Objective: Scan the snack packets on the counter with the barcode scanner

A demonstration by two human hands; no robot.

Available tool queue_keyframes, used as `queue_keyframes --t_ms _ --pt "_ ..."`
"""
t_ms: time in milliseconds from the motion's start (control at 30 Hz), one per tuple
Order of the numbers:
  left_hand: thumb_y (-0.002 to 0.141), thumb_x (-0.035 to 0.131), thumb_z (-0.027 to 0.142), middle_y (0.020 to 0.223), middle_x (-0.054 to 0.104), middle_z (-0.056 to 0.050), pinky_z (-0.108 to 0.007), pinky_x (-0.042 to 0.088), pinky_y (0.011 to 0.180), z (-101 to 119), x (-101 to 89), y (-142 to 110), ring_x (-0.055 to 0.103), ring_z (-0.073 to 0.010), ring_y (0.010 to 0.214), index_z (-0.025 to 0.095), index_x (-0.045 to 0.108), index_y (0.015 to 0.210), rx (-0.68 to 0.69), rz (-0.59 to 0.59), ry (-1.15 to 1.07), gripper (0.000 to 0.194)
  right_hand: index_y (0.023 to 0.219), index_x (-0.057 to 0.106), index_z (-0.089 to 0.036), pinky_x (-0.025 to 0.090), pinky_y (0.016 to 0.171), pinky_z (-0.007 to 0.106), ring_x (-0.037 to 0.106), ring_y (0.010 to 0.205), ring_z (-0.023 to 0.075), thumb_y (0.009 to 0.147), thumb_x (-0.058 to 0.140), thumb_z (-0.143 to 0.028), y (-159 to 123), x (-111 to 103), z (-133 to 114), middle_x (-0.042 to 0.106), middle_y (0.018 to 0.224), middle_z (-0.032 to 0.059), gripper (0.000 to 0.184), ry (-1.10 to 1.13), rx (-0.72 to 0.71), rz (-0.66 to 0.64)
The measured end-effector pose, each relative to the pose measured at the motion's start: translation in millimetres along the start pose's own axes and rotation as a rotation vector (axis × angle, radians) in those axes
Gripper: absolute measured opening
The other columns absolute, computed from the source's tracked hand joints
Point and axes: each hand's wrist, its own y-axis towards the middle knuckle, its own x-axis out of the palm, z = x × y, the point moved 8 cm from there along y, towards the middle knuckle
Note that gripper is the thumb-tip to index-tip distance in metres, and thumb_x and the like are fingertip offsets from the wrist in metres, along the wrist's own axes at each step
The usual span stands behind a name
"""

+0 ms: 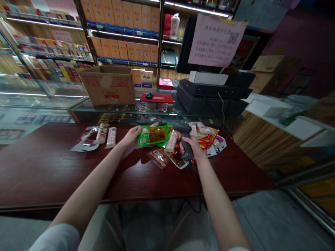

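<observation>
My left hand (132,136) pinches the left end of a green snack packet (154,135) with brown food showing through its window. Wrapped in my right hand (192,147) is the grip of a black barcode scanner (186,134), its cable hanging off the table's front edge. The scanner's head is close to the packet's right end. Beneath and around the scanner lies a pile of snack packets, among them a clear one (159,157) and a red one (209,139). A white-wrapped bar (172,141) lies just left of the scanner.
On the left of the dark red table (65,174) lie two wrapped bars (111,136) and a clear packet (87,138). Behind stands a glass counter with a cardboard box (108,87), a mouse (149,95) and a monitor with a paper sign (216,40).
</observation>
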Motion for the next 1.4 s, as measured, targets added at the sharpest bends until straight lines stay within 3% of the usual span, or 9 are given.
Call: queue_keyframes --t_ms 133,267,367,467,600,1000,1167,1333,1400 --pt "0.072 0.075 0.048 0.084 0.069 -0.005 -0.034 0.059 0.073 -9.9 -15.7 -5.6 0.069 -0.0188 0.077 0.017 0.053 0.091 -0.051 0.081 -0.066 0.042 0.087 0.041 -0.023 0.036 0.038 0.02 0.047 0.036 0.0107 0.074 0.065 -0.044 -0.6 1.7 1.6 0.056 0.047 -0.0065 0.035 -0.022 0.009 -0.014" --pt "0.067 0.078 0.037 0.092 0.071 -0.007 -0.037 0.059 0.078 -4.2 -19.0 -10.5 0.07 -0.0204 0.081 0.016 0.055 0.099 -0.013 0.023 0.023 0.044 0.089 0.043 -0.023 0.037 0.037 0.02 0.046 0.036 0.0104 0.075 0.065 -0.045 -0.7 3.0 2.7 0.056 0.047 -0.0062 0.034 -0.024 0.016 -0.025" --pt "0.071 0.072 0.029 0.099 0.072 -0.008 -0.042 0.056 0.087 19.7 -19.4 -17.3 0.07 -0.0238 0.094 0.017 0.056 0.097 0.228 0.061 0.409 0.032 0.089 0.043 -0.022 0.037 0.037 0.02 0.046 0.036 0.0103 0.075 0.064 -0.045 -0.6 3.8 1.8 0.056 0.047 -0.0058 0.034 -0.033 0.008 -0.027" --pt "0.085 0.055 0.024 0.119 0.07 -0.01 -0.048 0.042 0.107 42.7 2.7 -32.5 0.059 -0.0264 0.123 0.018 0.06 0.09 0.581 -0.023 0.857 0.009 0.091 0.042 -0.023 0.037 0.037 0.02 0.046 0.036 0.0105 0.074 0.065 -0.045 -0.9 3.3 2.2 0.056 0.047 -0.0064 0.036 -0.044 0.015 -0.017" --pt "0.095 0.042 0.022 0.125 0.069 -0.008 -0.051 0.029 0.117 47.3 24.6 -49.0 0.047 -0.0222 0.136 0.021 0.057 0.075 0.839 -0.179 1.124 0.025 0.092 0.043 -0.023 0.036 0.037 0.02 0.047 0.037 0.0104 0.076 0.065 -0.043 -1.5 4.5 3.1 0.057 0.048 -0.0062 0.034 -0.055 0.008 -0.036" --pt "0.098 0.043 0.023 0.128 0.068 -0.006 -0.051 0.031 0.117 40.2 38.7 -58.6 0.046 -0.0206 0.137 0.021 0.062 0.082 0.895 -0.355 1.228 0.025 0.093 0.043 -0.022 0.036 0.038 0.019 0.044 0.038 0.0088 0.076 0.068 -0.043 -1.9 19.6 2.8 0.053 0.047 -0.0087 0.037 -0.051 -0.025 -0.099" --pt "0.098 0.043 0.024 0.127 0.068 -0.007 -0.049 0.03 0.118 31.9 45.4 -56.8 0.049 -0.0195 0.135 0.022 0.066 0.092 0.83 -0.431 1.213 0.024 0.091 0.043 -0.022 0.037 0.039 0.019 0.044 0.037 0.009 0.076 0.067 -0.045 1.4 18.4 5.8 0.052 0.046 -0.0092 0.036 -0.067 -0.048 -0.081" --pt "0.098 0.042 0.025 0.125 0.069 -0.007 -0.048 0.034 0.116 32.5 52.0 -60.6 0.051 -0.0192 0.133 0.022 0.066 0.092 0.847 -0.453 1.214 0.025 0.091 0.043 -0.022 0.036 0.038 0.019 0.043 0.037 0.009 0.075 0.068 -0.045 0.6 15.9 4.5 0.051 0.045 -0.0091 0.037 -0.057 -0.038 -0.052" --pt "0.097 0.041 0.024 0.125 0.069 -0.006 -0.047 0.034 0.115 38.9 46.8 -59.6 0.051 -0.0197 0.134 0.022 0.065 0.09 0.835 -0.402 1.277 0.026 0.09 0.043 -0.022 0.035 0.037 0.019 0.043 0.037 0.0091 0.075 0.068 -0.045 -0.2 15.1 2.8 0.052 0.045 -0.0084 0.037 -0.048 -0.036 -0.04"
